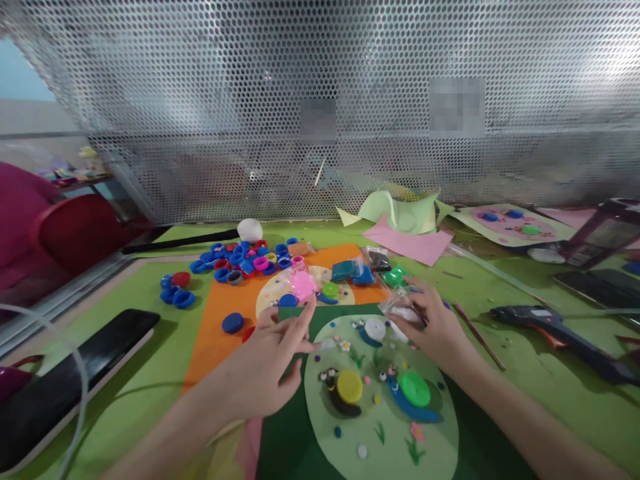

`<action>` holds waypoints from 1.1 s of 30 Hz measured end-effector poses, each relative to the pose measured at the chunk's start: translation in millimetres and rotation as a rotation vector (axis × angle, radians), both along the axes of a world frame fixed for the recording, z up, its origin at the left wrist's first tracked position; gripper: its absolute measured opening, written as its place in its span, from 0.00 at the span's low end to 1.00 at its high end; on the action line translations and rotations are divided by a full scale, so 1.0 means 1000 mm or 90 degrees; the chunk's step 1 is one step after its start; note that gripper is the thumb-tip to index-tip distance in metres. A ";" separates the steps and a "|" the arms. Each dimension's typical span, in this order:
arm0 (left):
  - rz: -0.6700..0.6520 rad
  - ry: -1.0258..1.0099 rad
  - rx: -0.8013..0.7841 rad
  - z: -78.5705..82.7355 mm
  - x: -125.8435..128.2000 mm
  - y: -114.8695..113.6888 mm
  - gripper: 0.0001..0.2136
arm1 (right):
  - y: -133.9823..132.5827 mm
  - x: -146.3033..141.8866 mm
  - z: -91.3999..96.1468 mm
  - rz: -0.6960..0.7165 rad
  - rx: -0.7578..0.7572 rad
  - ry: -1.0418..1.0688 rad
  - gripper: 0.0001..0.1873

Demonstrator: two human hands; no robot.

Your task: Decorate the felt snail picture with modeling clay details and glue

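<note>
A pale green paper disc point(390, 440) lies on a dark green sheet point(285, 447) in front of me. On it are snails made of clay with a yellow cap point(349, 386), a green cap point(414, 388) and a white cap point(375, 329). My left hand point(265, 370) rests at the disc's left edge, fingers apart, fingertips touching the sheet. My right hand point(433, 323) is closed round a small clear plastic bag point(400, 310) at the disc's upper right. A pink clay packet point(303, 285) lies just beyond my left fingers.
Several blue, pink and red bottle caps point(240, 260) lie on an orange sheet point(220, 320). Small clay packets point(360, 270) sit behind the disc. A black glue gun point(555, 330) lies at right, a black phone point(65, 380) at left. A perforated metal screen point(320, 100) closes the back.
</note>
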State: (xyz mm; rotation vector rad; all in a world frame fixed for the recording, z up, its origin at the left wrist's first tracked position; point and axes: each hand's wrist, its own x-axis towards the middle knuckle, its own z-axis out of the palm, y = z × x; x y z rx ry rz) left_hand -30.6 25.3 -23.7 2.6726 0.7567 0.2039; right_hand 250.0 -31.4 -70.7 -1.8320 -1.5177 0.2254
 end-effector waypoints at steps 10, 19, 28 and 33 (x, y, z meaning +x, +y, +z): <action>0.033 0.021 -0.045 -0.004 0.002 -0.002 0.40 | -0.001 0.000 -0.002 0.019 -0.016 -0.007 0.30; 0.058 0.042 -0.071 0.002 0.000 -0.004 0.41 | 0.001 -0.001 -0.004 0.036 -0.025 0.004 0.29; 0.054 0.142 -0.172 0.011 -0.005 -0.012 0.47 | 0.002 -0.001 -0.007 0.029 -0.016 0.016 0.30; 0.077 0.157 -0.215 0.020 -0.009 -0.015 0.47 | 0.003 0.001 -0.011 0.024 -0.016 0.017 0.31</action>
